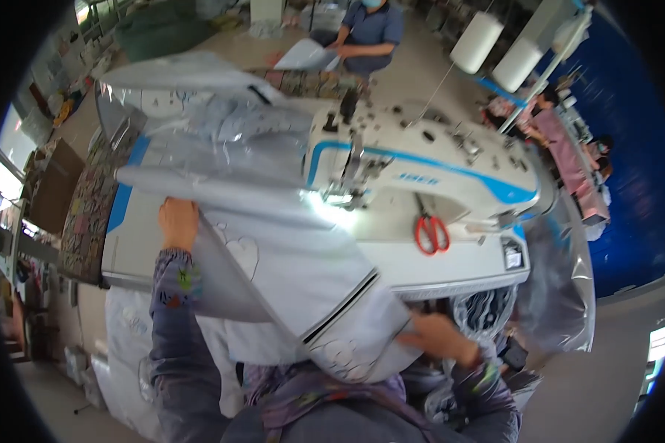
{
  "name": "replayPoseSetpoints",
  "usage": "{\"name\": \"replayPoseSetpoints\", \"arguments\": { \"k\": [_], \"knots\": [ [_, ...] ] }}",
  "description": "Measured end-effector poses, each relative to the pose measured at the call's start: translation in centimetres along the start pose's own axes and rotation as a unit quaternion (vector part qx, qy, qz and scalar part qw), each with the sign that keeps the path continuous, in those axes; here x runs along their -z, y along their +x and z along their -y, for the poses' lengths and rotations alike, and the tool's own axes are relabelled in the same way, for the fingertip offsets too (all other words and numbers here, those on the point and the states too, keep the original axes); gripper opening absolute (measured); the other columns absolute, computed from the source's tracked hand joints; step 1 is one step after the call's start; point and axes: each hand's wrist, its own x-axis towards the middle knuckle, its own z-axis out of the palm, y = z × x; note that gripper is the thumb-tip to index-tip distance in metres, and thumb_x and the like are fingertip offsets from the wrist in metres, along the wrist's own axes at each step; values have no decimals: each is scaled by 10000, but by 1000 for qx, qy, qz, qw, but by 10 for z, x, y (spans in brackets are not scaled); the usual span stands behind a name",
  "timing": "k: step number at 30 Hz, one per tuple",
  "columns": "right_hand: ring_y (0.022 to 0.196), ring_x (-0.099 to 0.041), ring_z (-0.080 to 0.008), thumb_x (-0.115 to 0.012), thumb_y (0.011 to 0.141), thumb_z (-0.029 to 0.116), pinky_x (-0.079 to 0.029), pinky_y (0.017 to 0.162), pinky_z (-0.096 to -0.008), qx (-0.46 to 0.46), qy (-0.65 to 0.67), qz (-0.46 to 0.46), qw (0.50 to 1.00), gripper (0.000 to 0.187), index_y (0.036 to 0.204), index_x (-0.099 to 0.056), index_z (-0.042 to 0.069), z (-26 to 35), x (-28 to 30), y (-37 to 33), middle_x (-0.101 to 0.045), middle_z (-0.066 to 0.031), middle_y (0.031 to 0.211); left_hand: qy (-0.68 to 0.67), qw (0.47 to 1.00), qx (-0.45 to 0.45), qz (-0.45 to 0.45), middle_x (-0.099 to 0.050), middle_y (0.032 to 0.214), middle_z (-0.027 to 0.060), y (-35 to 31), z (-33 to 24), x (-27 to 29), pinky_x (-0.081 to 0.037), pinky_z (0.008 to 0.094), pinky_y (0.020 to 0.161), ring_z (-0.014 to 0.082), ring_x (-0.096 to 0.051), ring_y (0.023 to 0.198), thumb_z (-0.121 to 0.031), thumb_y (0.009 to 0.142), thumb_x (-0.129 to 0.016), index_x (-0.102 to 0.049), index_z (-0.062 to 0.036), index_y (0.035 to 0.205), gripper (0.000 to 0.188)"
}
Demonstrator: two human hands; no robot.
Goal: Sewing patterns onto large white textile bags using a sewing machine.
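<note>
A large sheet of pale grey, shiny fabric [310,251] with printed cartoon shapes lies across the sewing table and drapes over its front edge to my lap. Closed fingers of my left hand [179,221] grip a fold of it at the left. My right hand [443,336], slightly blurred, pinches the fabric's lower right edge just off the table front. Between the hands, a dark zipper-like strip [341,306] runs slantwise across the cloth. The white and blue sewing machine [421,162] has its lamp lit over the needle area, where fabric lies beneath.
Red-handled scissors [432,234] rest on the machine bed, to the right of the needle. White thread cones [477,42] stand on a rack behind. A person [369,37] sits across the table, handling a pale sheet. A clear plastic bag [554,273] hangs at the table's right end.
</note>
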Motion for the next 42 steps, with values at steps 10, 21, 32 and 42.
{"name": "replayPoseSetpoints", "arguments": {
  "k": [10, 21, 32, 42],
  "knots": [
    [892, -667, -244, -622, 1018, 195, -523, 842, -319, 172, 157, -184, 955, 437, 1409, -508, 37, 42, 82, 138, -646, -165, 1032, -268, 937, -219, -41, -621, 915, 70, -60, -121, 193, -535, 443, 738, 293, -632, 900, -130, 859, -687, -633, -80, 858, 73],
    [756, -695, -354, -550, 986, 196, -559, 665, -467, 28, -98, -279, 955, 438, 1423, -566, 167, 109, 34, 186, -705, -108, 909, -212, 869, -447, 20, -617, 973, 37, -18, -181, 89, -514, 376, 888, 231, -607, 986, -74, 797, -639, -692, -89, 962, 174],
    [593, -676, -301, -581, 973, 205, -546, 537, -430, 24, -105, -341, 934, 451, 1421, -594, 257, 105, 19, 179, -665, -56, 774, -289, 892, -347, 35, -610, 996, 58, -47, -189, 73, -517, 376, 843, 244, -610, 991, -90, 833, -648, -715, -80, 1045, 222],
    [529, -658, -295, -583, 985, 236, -534, 501, -436, -14, -163, -360, 918, 423, 1406, -606, 267, 108, 29, 200, -652, -70, 717, -244, 901, -359, -5, -605, 996, 68, -33, -198, 63, -517, 384, 877, 247, -613, 996, -58, 798, -644, -708, -56, 962, 176]
  ]
}}
